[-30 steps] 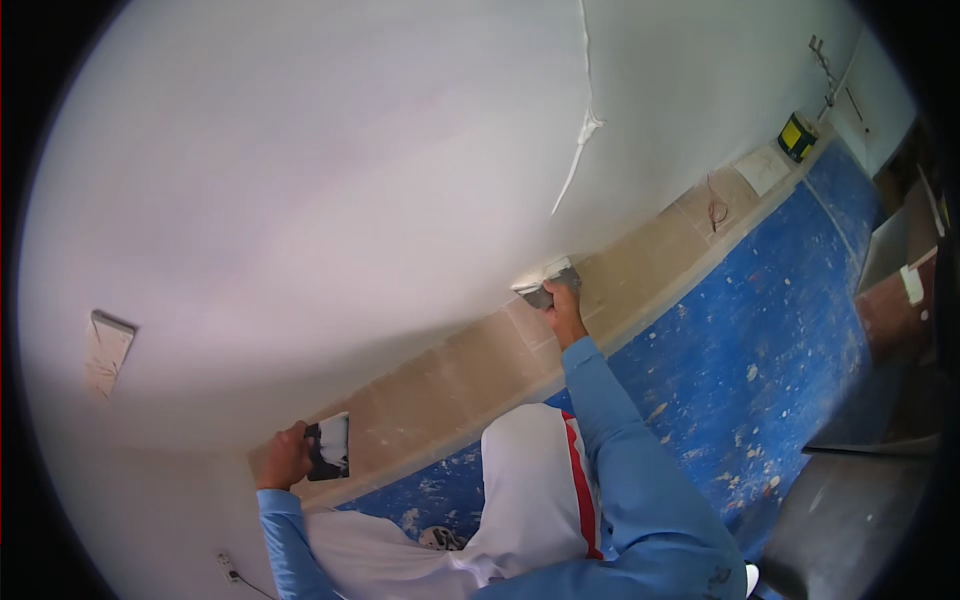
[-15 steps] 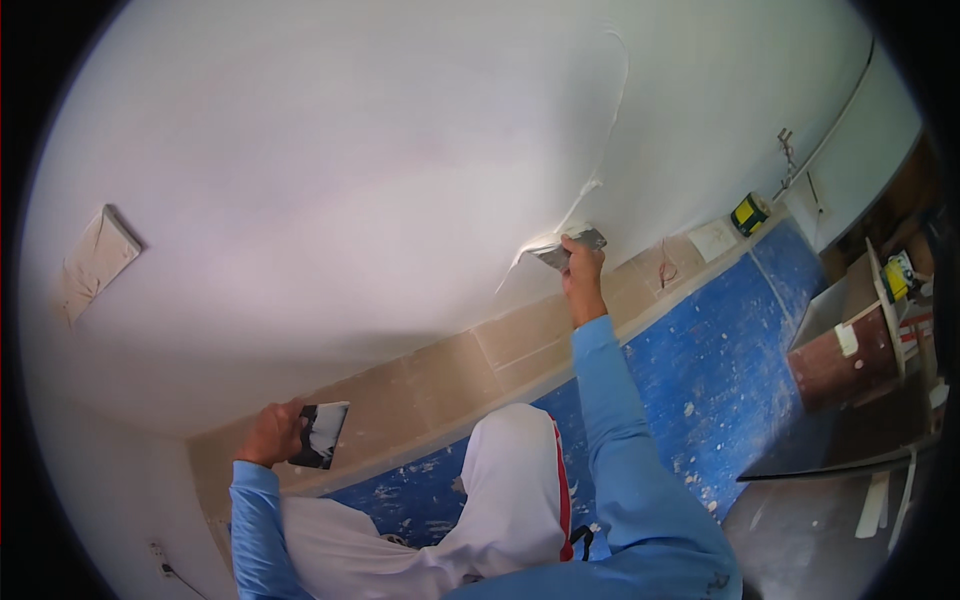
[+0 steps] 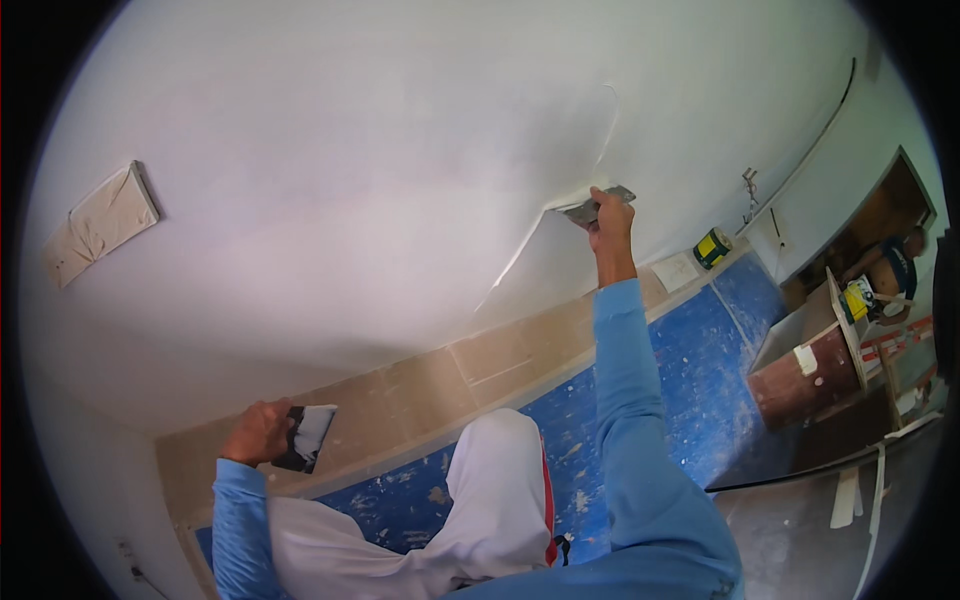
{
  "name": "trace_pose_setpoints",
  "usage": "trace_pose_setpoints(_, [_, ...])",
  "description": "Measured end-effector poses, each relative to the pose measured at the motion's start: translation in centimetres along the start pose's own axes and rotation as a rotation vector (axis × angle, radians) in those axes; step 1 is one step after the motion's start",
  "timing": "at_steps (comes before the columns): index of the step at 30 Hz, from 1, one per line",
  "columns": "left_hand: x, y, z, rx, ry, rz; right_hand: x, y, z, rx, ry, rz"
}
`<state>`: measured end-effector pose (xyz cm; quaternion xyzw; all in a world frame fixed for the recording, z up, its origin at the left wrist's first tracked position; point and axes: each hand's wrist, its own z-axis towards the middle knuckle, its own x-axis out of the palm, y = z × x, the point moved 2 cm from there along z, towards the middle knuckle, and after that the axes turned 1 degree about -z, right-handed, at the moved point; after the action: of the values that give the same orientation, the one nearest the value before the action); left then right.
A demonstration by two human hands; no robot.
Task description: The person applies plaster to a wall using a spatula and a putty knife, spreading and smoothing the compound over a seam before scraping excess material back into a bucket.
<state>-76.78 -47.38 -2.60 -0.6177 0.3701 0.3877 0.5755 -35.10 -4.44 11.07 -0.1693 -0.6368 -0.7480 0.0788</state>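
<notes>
My right hand (image 3: 611, 225) is closed round a wide putty knife (image 3: 578, 212), whose blade lies against the white wall (image 3: 400, 180). A raised line of white putty (image 3: 520, 250) runs down and left from the blade's left end. A thinner, curved putty line (image 3: 613, 120) shows above the blade. Low on the left, my left hand (image 3: 256, 434) grips a second putty knife (image 3: 314, 432), held away from the wall. Pale putty covers part of its dark blade.
A plastic-covered panel (image 3: 105, 225) sits on the wall at left. Beige tiles (image 3: 430, 385) border a paint-spattered blue floor (image 3: 690, 370). A yellow-and-dark tin (image 3: 712, 248) stands by the wall. At right are a brown cabinet (image 3: 810, 375) and another person (image 3: 890, 270) near a doorway.
My right hand has moved up and right along the wall with its putty knife, leaving a longer putty line behind. The view has turned rightward, showing more of the other person.
</notes>
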Motion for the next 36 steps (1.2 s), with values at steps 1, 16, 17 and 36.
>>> trace_pose_setpoints(1, [0.0, 0.2, -0.1, -0.003, 0.002, -0.009, 0.7, 1.1, -0.2, -0.019, 0.016, -0.025])
trace_pose_setpoints(16, [-1.6, -2.5, -0.1, 0.145, -0.198, -0.064, 8.4, 15.2, -0.9, -0.18, -0.002, -0.164])
trace_pose_setpoints(17, [-1.8, -2.8, 0.0, 0.17, -0.264, -0.095, 8.9, 15.9, -1.1, -0.198, -0.004, -0.167])
trace_pose_setpoints(36, [-3.5, -12.2, 2.3, -0.137, -0.281, -1.501, 16.9, 16.8, -8.7, -0.903, 0.193, -0.826])
